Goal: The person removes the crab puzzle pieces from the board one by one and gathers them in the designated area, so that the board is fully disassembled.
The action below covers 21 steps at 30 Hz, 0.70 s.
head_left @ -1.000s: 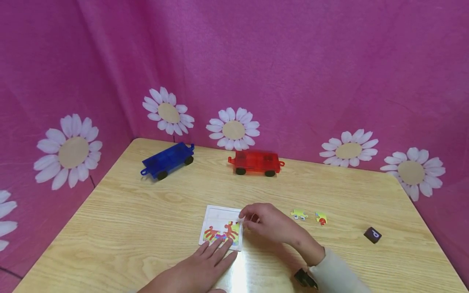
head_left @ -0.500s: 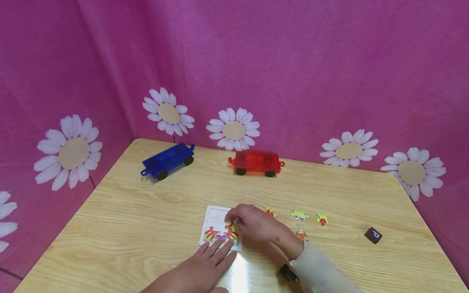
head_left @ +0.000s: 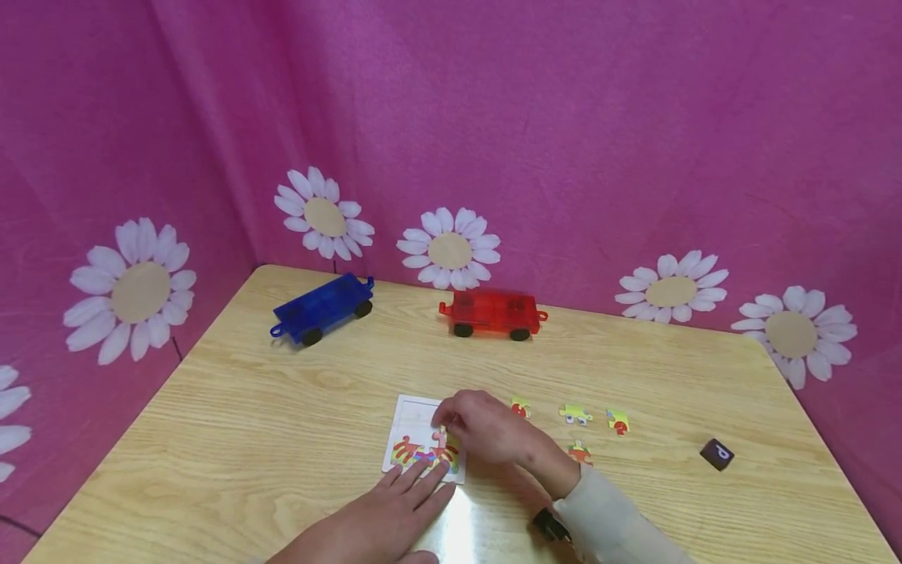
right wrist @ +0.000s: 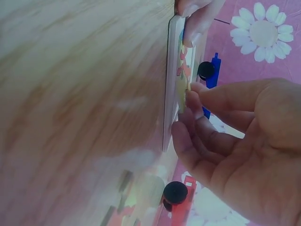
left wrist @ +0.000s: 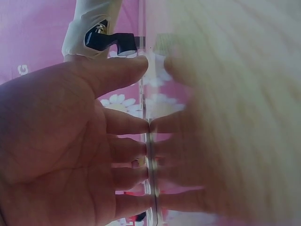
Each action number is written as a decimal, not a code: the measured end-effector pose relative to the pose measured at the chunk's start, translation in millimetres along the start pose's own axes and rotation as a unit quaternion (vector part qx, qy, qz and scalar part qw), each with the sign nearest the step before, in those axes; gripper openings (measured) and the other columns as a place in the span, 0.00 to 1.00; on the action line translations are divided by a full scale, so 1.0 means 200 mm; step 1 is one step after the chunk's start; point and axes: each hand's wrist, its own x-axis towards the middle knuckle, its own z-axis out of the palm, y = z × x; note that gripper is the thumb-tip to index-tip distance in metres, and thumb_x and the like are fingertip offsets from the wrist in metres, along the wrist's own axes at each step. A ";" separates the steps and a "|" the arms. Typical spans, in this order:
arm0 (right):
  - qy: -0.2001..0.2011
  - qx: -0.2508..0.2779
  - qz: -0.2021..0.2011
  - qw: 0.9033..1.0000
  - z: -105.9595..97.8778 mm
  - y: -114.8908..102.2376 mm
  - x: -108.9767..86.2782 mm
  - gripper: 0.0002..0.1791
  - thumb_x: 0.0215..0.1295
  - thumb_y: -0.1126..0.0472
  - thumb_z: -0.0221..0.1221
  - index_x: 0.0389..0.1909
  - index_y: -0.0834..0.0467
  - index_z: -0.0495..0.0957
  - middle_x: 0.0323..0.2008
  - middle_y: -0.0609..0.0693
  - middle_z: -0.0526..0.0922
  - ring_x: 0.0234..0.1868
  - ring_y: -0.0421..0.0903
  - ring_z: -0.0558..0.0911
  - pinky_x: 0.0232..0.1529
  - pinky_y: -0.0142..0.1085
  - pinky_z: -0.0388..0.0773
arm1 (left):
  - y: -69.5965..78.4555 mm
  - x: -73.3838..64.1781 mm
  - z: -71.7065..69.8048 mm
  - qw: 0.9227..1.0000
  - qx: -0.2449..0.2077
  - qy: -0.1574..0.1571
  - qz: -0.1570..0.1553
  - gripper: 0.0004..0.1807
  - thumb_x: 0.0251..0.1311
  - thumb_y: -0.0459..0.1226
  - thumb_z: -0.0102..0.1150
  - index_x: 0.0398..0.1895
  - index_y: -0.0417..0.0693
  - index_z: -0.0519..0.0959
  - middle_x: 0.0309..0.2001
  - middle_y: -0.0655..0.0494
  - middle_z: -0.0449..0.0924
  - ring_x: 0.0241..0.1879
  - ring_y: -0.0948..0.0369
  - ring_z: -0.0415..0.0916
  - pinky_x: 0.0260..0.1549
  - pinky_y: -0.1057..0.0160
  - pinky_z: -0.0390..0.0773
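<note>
A small square puzzle board (head_left: 413, 399) with a white border lies near the table's front. Red, yellow and purple puzzle pieces (head_left: 405, 449) fill its near part; its far part shows bare white. My left hand (head_left: 398, 505) rests flat, its straight fingertips on the board's near edge. Over the board's right side, my right hand (head_left: 475, 423) pinches a puzzle piece (right wrist: 189, 87) between thumb and index finger, right at the board's surface. The fingers hide most of that piece. In the right wrist view, the other fingers of this hand curl beside the board.
Several loose puzzle pieces (head_left: 576, 413) lie right of the board, one partly behind the right forearm. Farther right sits a dark letter cube (head_left: 717, 453). A blue toy wagon (head_left: 324, 308) and a red toy wagon (head_left: 493, 313) stand at the back, before a pink flowered curtain (head_left: 564, 141).
My right hand has moved left from the board's right edge to over its surface, uncovering two loose pieces. In the last half second it barely shifts. My left hand stays in place.
</note>
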 end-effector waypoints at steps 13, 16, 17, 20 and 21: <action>0.012 0.038 0.033 0.999 0.00 0.01 0.01 0.09 0.69 0.71 0.62 0.40 0.56 0.87 0.34 0.43 0.84 0.36 0.42 0.78 0.42 0.36 0.78 | 0.00 0.00 0.01 0.998 0.044 0.033 0.015 0.39 0.70 0.59 0.54 0.75 0.43 0.68 0.76 0.43 0.63 0.74 0.45 0.60 0.65 0.44 0.69; 0.012 0.035 0.035 0.999 0.00 0.01 0.01 0.08 0.69 0.70 0.63 0.38 0.55 0.87 0.32 0.41 0.84 0.35 0.42 0.77 0.40 0.35 0.76 | 0.00 0.00 0.01 0.999 0.035 0.025 0.012 0.39 0.71 0.58 0.54 0.75 0.44 0.68 0.76 0.44 0.62 0.75 0.45 0.59 0.65 0.44 0.69; 0.012 0.035 0.036 0.999 0.00 0.01 0.01 0.08 0.70 0.70 0.63 0.37 0.54 0.87 0.31 0.40 0.84 0.35 0.41 0.77 0.40 0.35 0.76 | 0.00 0.00 0.01 0.999 0.034 0.023 0.011 0.39 0.71 0.58 0.54 0.75 0.44 0.67 0.76 0.44 0.62 0.75 0.45 0.59 0.65 0.44 0.69; 0.016 0.034 0.029 0.999 0.00 0.01 0.01 0.09 0.69 0.71 0.63 0.36 0.54 0.87 0.30 0.40 0.84 0.34 0.41 0.77 0.40 0.35 0.76 | 0.00 0.00 0.01 0.999 0.027 0.018 0.009 0.39 0.71 0.58 0.54 0.75 0.44 0.67 0.76 0.44 0.61 0.75 0.46 0.58 0.65 0.44 0.68; 0.017 0.036 0.028 0.999 0.00 0.01 0.01 0.09 0.69 0.71 0.63 0.36 0.54 0.88 0.30 0.40 0.84 0.34 0.40 0.77 0.40 0.35 0.76 | 0.00 0.00 0.01 0.999 0.029 0.018 0.009 0.39 0.71 0.58 0.54 0.75 0.44 0.67 0.76 0.44 0.61 0.75 0.46 0.58 0.65 0.44 0.68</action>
